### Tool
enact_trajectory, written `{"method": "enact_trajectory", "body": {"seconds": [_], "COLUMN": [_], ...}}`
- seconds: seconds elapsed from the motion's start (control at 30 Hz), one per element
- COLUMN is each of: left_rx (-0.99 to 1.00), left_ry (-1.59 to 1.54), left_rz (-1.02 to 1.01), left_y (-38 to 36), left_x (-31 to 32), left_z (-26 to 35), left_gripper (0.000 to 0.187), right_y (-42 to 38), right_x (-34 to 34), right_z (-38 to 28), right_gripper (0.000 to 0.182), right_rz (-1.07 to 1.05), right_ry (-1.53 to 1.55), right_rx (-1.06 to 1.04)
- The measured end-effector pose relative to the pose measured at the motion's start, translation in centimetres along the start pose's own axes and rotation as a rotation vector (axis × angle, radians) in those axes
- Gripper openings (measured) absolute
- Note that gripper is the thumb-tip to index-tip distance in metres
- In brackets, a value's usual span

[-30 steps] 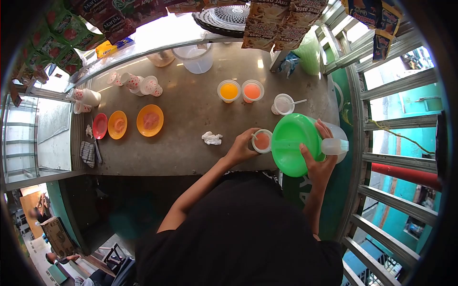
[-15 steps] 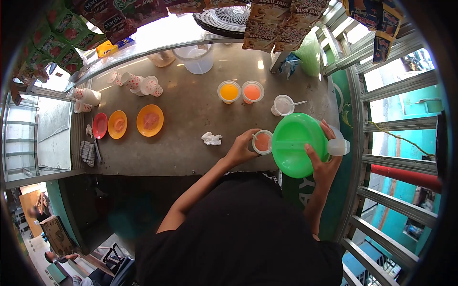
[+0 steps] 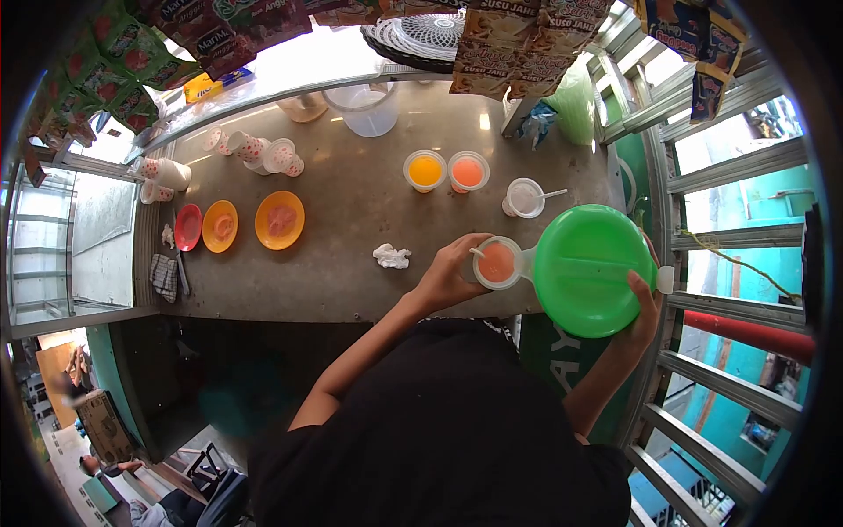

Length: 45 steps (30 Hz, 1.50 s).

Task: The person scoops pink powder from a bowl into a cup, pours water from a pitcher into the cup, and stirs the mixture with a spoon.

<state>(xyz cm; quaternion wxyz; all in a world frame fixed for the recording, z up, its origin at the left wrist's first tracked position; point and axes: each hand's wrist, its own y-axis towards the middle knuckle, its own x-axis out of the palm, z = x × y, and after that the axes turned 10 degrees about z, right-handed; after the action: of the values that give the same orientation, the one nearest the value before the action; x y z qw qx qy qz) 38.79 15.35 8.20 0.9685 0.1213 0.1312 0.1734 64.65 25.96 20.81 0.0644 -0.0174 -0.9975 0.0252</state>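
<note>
My left hand point(image 3: 450, 274) is wrapped round a plastic cup point(image 3: 498, 263) with pinkish-orange contents and a light stick or straw at its rim. My right hand point(image 3: 648, 307) grips a jug with a round green lid point(image 3: 590, 268), its thumb on the lid's edge. The jug's pale spout meets the cup's right rim. Beyond them stand a cup with yellow contents point(image 3: 425, 170), a cup with coral contents point(image 3: 468, 171) and a whitish cup point(image 3: 524, 198) with a spoon handle sticking out. Crumpled white tissue point(image 3: 392, 256) lies left of my left hand.
On the counter point(image 3: 351, 220), orange plates point(image 3: 280, 220), a red plate point(image 3: 188, 227) and several patterned cups point(image 3: 279, 156) stand to the left. A clear tub point(image 3: 369, 110) is at the back. Sachets point(image 3: 509, 44) hang overhead. Metal bars point(image 3: 738, 233) line the right. People sit at lower left.
The green-lidded jug and my right hand have moved right, uncovering the spout. My left hand and its cup have shifted slightly right.
</note>
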Motion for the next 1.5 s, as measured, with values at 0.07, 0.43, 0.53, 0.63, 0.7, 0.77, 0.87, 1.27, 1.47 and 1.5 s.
{"method": "enact_trajectory", "body": {"seconds": [0.07, 0.43, 0.53, 0.63, 0.7, 0.77, 0.87, 1.27, 1.47, 1.5], "left_rx": [0.005, -0.171, -0.232, -0.267, -0.298, -0.296, -0.254, -0.427, -0.296, -0.284], "left_ry": [0.006, -0.055, -0.078, -0.074, -0.1, -0.112, -0.089, -0.065, -0.081, -0.088], "left_rz": [0.009, 0.089, 0.092, 0.125, 0.094, 0.085, 0.075, 0.073, 0.164, 0.163], "left_y": [-0.2, -2.5, -3.1, -3.3, -3.4, -3.3, -2.6, -3.9, -3.6, -3.6], "left_x": [0.1, 0.1, -0.2, -0.8, -1.2, -1.4, -1.5, -0.5, -1.2, -1.4], "left_z": [-0.3, -5.4, -6.4, -7.3, -7.7, -7.4, -6.4, -9.7, -6.7, -6.6], "left_gripper": [0.066, 0.063, 0.064, 0.068, 0.069, 0.069, 0.071, 0.062, 0.05, 0.051], "right_y": [0.5, 5.0, 2.9, 0.4, -2.1, -3.7, -5.6, -0.1, -0.3, -0.9], "right_x": [-0.8, -10.0, -10.6, -6.5, -4.6, -1.8, 4.8, 16.6, 13.1, 12.3], "right_z": [0.4, 4.4, 4.6, 3.8, 3.5, 2.3, 3.7, 14.3, 11.2, 11.2], "right_gripper": [0.065, 0.04, 0.043, 0.037, 0.032, 0.023, 0.017, 0.017, 0.01, 0.009], "right_rz": [0.023, 0.262, 0.311, 0.993, 1.02, 0.805, 0.107, -0.912, -0.76, -0.752], "right_ry": [0.067, 0.215, -0.319, -0.584, -0.692, -0.734, -0.134, -0.669, -0.614, -0.609], "right_rx": [0.048, 0.225, -0.137, -0.515, -0.811, -1.351, -1.226, -0.652, -0.684, -0.644]}}
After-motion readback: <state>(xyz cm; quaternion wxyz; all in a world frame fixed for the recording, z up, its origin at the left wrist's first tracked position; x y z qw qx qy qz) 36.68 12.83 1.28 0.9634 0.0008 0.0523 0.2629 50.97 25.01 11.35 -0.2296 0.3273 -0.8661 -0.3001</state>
